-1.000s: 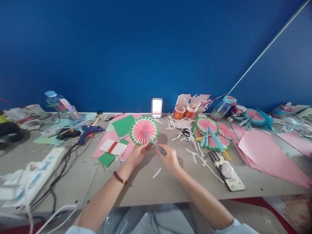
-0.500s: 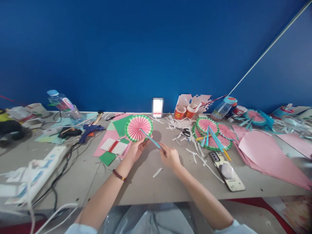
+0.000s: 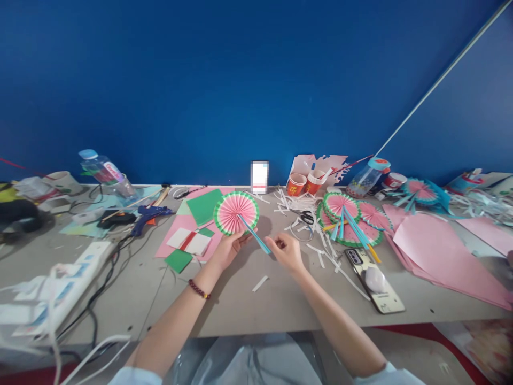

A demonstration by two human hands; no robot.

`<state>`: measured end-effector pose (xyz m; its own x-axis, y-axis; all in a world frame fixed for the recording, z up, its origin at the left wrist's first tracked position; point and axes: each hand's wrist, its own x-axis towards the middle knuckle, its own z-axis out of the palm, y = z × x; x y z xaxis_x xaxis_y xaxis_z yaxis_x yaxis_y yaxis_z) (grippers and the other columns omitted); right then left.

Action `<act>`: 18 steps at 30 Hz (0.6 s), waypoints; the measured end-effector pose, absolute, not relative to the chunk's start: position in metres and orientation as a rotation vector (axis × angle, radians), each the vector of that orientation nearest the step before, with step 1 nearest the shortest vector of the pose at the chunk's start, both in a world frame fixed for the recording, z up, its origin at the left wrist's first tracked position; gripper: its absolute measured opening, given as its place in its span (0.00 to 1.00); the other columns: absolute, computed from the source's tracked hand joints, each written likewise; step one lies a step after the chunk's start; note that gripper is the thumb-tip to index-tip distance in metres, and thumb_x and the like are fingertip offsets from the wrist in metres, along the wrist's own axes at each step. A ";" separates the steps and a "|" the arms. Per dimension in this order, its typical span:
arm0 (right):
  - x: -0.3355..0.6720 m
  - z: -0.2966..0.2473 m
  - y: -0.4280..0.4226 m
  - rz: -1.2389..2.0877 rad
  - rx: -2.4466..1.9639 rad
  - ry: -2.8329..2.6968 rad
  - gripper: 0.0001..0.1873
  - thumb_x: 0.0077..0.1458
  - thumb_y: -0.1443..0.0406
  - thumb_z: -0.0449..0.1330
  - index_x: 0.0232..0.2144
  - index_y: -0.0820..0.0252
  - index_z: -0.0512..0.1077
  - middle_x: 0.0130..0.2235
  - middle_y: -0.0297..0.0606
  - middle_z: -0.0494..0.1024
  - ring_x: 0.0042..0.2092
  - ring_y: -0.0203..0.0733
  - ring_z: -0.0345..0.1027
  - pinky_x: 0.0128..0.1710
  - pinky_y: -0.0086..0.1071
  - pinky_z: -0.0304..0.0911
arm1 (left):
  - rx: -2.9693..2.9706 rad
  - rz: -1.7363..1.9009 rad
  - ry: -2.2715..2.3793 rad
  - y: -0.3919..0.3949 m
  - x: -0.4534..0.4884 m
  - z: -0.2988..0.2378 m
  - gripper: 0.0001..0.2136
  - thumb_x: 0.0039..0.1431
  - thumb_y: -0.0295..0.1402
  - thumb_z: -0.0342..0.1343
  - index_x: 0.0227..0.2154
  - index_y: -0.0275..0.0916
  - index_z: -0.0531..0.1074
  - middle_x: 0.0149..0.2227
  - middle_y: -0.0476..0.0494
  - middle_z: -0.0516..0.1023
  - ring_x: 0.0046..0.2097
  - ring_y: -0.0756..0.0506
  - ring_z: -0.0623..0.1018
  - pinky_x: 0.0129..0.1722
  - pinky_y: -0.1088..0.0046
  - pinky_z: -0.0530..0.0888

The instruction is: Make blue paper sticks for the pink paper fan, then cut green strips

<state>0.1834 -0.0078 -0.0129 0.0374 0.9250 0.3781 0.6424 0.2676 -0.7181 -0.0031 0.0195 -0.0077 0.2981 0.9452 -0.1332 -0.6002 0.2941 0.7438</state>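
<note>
A round pleated paper fan (image 3: 232,206), pink with a green and white rim, is held up above the table. My left hand (image 3: 231,248) grips its lower edge, and the fingers go partly behind it. From the fan's centre a blue paper strip (image 3: 258,240) slants down to the right. The strip's free end lies just beside my right hand (image 3: 286,252). That hand has loosely curled fingers, with the thumb apart from them and nothing visible in its grasp.
Green paper (image 3: 205,207) and pink sheets (image 3: 444,256) flank the work area. Scissors (image 3: 307,217), paper scraps, finished fans (image 3: 340,206) and a phone (image 3: 390,299) lie to the right. A glue gun (image 3: 146,216), bottle (image 3: 105,168) and power strip (image 3: 86,267) are on the left.
My right hand has let go of the blue strip and sits slightly right of its end. The fan has shifted a little to the right with my left hand.
</note>
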 end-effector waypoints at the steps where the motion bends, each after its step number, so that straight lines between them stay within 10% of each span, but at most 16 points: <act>1: 0.182 -0.012 -0.009 0.414 -1.442 -1.739 0.18 0.52 0.52 0.58 0.21 0.61 0.69 0.20 0.31 0.67 0.24 0.33 0.59 0.25 0.25 0.52 | 0.667 1.120 0.632 0.018 -0.002 -0.007 0.17 0.52 0.27 0.59 0.46 0.34 0.71 0.48 0.37 0.76 0.51 0.38 0.74 0.54 0.60 0.69; 18: 0.215 0.017 -0.006 0.360 -1.640 -1.879 0.17 0.59 0.61 0.47 0.28 0.59 0.74 0.24 0.36 0.75 0.26 0.37 0.66 0.28 0.25 0.55 | 1.009 0.916 0.589 0.012 -0.003 -0.011 0.24 0.53 0.38 0.59 0.53 0.41 0.65 0.54 0.34 0.70 0.55 0.35 0.70 0.54 0.53 0.63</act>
<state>0.2150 -0.0062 0.0166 -0.0453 0.9630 0.2656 0.7967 0.1953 -0.5720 -0.0025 0.0123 -0.0113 0.5084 0.8611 -0.0118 -0.3686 0.2300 0.9007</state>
